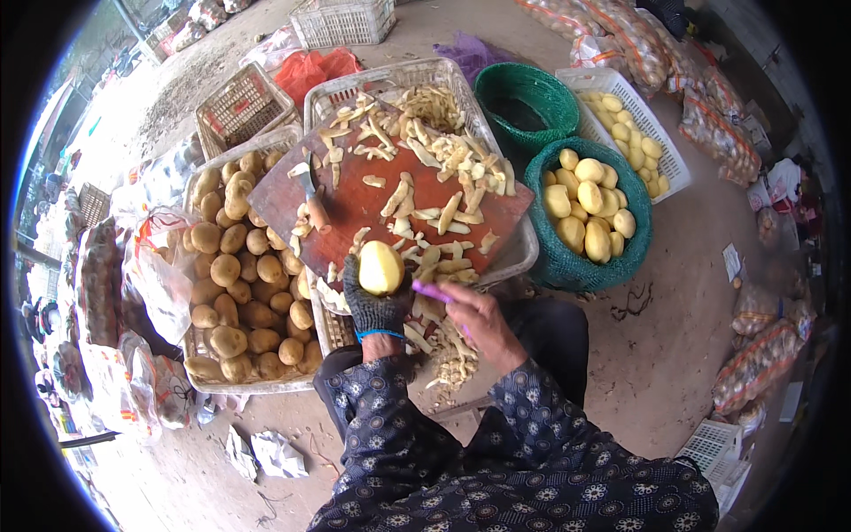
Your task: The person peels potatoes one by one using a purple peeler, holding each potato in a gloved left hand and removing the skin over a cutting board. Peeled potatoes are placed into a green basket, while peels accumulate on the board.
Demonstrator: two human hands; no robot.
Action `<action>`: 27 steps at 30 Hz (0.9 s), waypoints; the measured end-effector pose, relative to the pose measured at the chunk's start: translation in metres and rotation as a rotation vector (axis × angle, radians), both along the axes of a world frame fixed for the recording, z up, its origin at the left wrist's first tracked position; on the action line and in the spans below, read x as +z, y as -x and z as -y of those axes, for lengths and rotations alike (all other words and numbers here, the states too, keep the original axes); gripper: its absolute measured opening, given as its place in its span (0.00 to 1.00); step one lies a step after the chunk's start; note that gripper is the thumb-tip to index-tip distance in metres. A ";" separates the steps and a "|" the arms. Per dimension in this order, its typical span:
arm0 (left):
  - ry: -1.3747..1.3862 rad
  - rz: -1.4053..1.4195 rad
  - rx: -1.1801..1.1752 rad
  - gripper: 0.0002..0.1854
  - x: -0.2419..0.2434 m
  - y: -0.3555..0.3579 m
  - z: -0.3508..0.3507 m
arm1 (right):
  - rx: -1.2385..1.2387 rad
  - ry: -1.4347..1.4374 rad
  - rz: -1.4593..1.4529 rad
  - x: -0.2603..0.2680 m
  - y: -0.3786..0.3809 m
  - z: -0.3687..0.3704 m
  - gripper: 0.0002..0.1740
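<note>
A peeled pale-yellow potato [381,268] rests in my gloved left hand [373,307], whose fingers and thumb curl around it. The glove is dark grey knit with a blue cuff. My bare right hand [484,324] grips a purple-handled peeler [432,290], just right of the potato; its blade is too small to make out. Both hands are over the near edge of a reddish-brown board [425,193] strewn with potato peels [399,199]. On the board's left side lies a knife [314,199] with a wooden handle.
Unpeeled potatoes fill a crate [199,382] at left. Peeled ones fill a green mesh-lined container [585,276] and a white crate [678,166] at right. A green tub [528,100] stands behind. The board lies across another crate [372,73]. Sacks [721,126] line the far right.
</note>
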State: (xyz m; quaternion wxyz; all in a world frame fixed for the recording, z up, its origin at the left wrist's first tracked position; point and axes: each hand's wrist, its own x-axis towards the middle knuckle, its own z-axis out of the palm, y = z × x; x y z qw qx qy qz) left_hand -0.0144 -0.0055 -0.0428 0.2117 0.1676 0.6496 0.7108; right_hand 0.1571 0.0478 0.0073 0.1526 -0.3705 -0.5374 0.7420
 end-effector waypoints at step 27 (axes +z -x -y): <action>-0.564 1.043 -0.056 0.20 -0.016 -0.026 0.001 | -0.319 -0.890 -0.008 -0.009 0.038 0.051 0.25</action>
